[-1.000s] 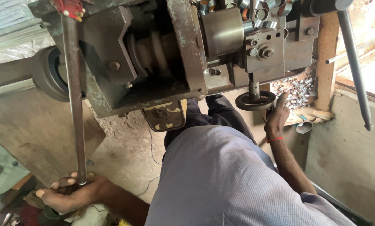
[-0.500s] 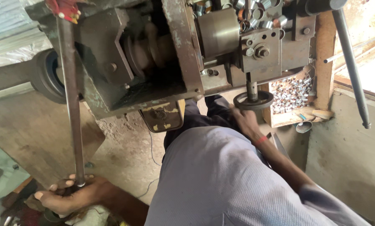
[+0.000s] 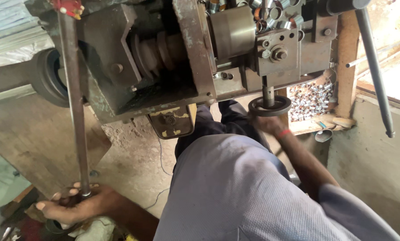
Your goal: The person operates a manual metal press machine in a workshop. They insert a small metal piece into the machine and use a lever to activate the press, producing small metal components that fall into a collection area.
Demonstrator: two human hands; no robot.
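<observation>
Left hand grips steel rod; right hand round handwheel.

the top edge cuts off the lathe and the upper end of the long rod. the right hand sits under the handwheel, fingers hidden behind the rim. the left hand wraps the rod's foot, palm unseen. the metal rings in the tray are too small to tell apart. the grey shirt hides the legs.

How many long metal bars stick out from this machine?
2: one long metal bar on the left, its lower end at the left hand; another bar on the right, untouched. Others may be hidden.
</observation>
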